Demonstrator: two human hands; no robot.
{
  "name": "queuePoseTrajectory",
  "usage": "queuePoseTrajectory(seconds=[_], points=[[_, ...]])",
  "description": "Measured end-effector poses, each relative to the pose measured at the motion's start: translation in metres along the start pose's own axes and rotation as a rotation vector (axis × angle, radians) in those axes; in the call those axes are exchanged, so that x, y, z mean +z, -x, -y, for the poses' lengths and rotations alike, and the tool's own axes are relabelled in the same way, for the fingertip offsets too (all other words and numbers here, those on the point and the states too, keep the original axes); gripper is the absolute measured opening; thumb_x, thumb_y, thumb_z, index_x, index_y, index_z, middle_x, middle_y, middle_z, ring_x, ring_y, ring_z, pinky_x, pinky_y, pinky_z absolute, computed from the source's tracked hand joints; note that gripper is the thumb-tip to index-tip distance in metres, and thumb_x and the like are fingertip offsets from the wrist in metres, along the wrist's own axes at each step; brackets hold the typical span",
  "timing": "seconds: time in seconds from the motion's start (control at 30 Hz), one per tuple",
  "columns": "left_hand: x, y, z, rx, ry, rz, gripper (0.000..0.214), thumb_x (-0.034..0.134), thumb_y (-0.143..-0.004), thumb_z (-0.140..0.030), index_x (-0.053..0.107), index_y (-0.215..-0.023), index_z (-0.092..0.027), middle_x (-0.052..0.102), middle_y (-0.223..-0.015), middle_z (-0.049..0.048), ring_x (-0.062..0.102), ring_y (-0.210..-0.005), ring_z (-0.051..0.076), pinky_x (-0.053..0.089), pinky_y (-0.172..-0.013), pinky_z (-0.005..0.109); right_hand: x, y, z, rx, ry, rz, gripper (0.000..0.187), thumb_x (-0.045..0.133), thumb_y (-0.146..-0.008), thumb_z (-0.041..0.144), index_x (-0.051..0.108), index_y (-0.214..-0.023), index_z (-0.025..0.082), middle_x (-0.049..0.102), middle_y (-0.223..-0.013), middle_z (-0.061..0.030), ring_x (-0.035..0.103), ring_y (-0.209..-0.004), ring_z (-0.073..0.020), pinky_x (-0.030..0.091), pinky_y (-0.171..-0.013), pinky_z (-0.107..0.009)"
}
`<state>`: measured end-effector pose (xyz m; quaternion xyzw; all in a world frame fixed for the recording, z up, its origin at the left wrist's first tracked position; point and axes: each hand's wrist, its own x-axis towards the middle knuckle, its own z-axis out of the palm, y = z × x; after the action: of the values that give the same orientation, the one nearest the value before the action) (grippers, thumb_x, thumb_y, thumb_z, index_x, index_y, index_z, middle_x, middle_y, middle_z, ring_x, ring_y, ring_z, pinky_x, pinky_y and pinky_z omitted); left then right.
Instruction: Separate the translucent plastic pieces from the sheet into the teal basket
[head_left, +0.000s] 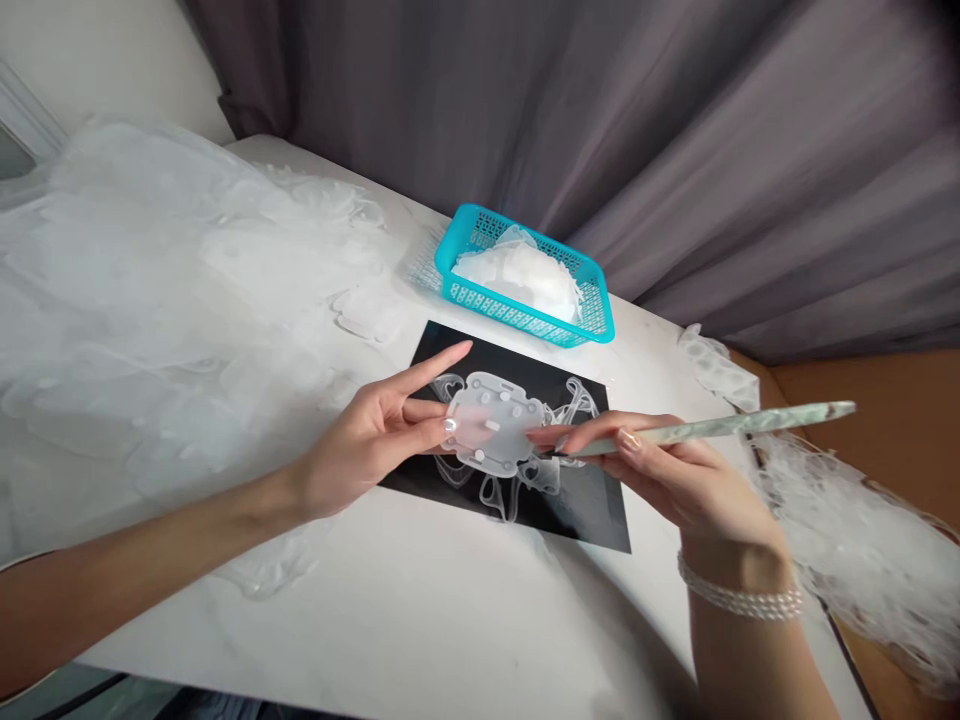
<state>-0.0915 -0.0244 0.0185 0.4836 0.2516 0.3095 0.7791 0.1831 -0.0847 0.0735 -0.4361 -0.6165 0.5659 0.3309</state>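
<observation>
My left hand pinches a translucent white, silicone-like piece with scalloped edges and small raised knobs. Its thumb lies on top and the index finger stretches out past it. In my right hand is a slim tool with a pale green marbled handle, held like a pen. The dark tip of the tool sits by the piece's right edge, where my right fingertips are close to it; whether they touch it I cannot tell. Beneath both hands lies a black mat, with clear looped trimmings strewn on it.
Behind the mat, a turquoise basket holds a heap of white translucent pieces. A large pile of similar pieces covers the left of the white table. Stringy scraps hang at the right edge. A grey curtain closes off the back.
</observation>
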Motion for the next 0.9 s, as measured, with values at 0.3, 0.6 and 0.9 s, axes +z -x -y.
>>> queuePoseTrajectory(seconds=[0.3,0.6,0.9], points=[[0.0,-0.001,0.0,-0.044,0.134,-0.016,0.066,0.063,-0.093,-0.024,0.033,-0.152,-0.03,0.07,-0.123,0.0081,0.071,-0.107,0.023,0.056,-0.095,0.038,0.003,-0.004,0.001,0.006,-0.078,0.002,0.031,0.045,-0.102,0.032,0.075,-0.11,0.026,0.072,-0.121,-0.0068,0.064,-0.118,-0.0235,0.051,-0.101,-0.035],[-0.003,-0.003,0.002,-0.088,0.153,-0.053,0.067,0.062,-0.093,-0.029,0.031,-0.153,-0.032,0.07,-0.126,0.0054,0.063,-0.121,0.024,0.052,-0.103,0.042,0.004,-0.005,0.004,0.007,-0.122,-0.182,0.03,0.048,-0.1,0.031,0.076,-0.105,0.022,0.073,-0.114,-0.0092,0.067,-0.11,-0.0232,0.057,-0.09,-0.033],[-0.018,-0.009,-0.002,-0.002,-0.15,-0.199,0.057,0.057,-0.093,-0.041,0.041,-0.147,-0.029,0.057,-0.143,0.0068,0.046,-0.138,0.026,0.044,-0.11,0.043,-0.077,-0.087,0.013,-0.239,0.14,-0.691,0.037,0.045,-0.098,0.043,0.068,-0.104,0.016,0.07,-0.115,-0.0118,0.066,-0.108,-0.021,0.053,-0.094,-0.035]])
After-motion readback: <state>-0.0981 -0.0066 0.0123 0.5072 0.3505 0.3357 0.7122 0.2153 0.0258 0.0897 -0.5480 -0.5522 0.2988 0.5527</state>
